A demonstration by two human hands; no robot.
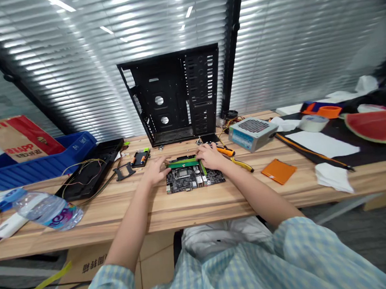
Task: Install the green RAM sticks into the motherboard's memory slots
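A black motherboard (191, 180) lies flat on the wooden table (197, 204) in front of me. A green memory stick (183, 163) lies along its far edge. My left hand (155, 169) presses on the stick's left end with fingers curled. At the right end my right hand (210, 155) presses down on the stick, its fingers bent over it. An empty black computer case (176, 97) stands upright behind the board.
A power supply (252, 133) and orange-handled tools (229, 153) lie to the right, then an orange pad (278, 171), white papers and a watermelon slice (377, 125). To the left are a black side panel (91, 168), a blue bin (30, 161) and a water bottle (47, 210).
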